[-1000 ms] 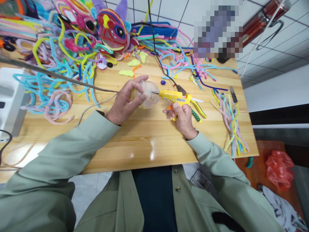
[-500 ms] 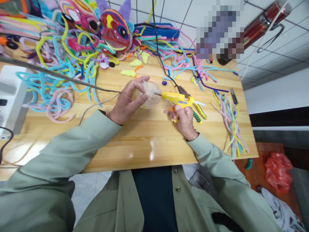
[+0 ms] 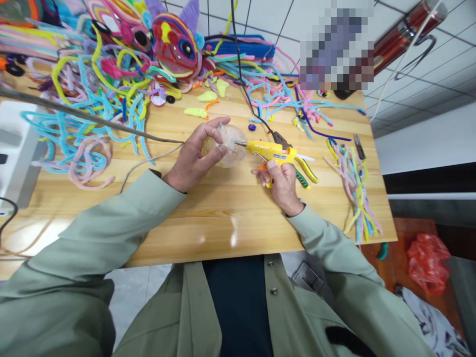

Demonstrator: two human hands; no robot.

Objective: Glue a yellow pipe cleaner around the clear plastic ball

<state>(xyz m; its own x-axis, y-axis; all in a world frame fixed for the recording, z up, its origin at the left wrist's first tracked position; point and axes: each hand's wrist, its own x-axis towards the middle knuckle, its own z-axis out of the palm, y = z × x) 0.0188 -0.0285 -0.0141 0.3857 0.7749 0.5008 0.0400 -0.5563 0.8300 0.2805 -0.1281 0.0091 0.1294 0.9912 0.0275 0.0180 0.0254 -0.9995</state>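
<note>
Head view: at centre frame, the left hand (image 3: 197,156) has its fingers curled on a clear round piece (image 3: 236,154); just right, the right hand (image 3: 282,183) grips a yellow glue gun (image 3: 264,147), nozzle at the piece, label (image 3: 279,157) unreadably small. Bare tabletop (image 3: 211,223) opens below them.

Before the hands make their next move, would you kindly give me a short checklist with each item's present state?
1. Left hand on the clear round piece: ok.
2. Right hand around the glue gun's handle: ok.
3. White glue stick in the glue gun: ok, it protrudes from the back.
4. Nozzle well away from the left hand: not ok, it points towards nearby fingers.
5. Area by the glue gun free of tools: not ok, pliers lie there.
6. Nozzle hot: cannot tell.
</note>
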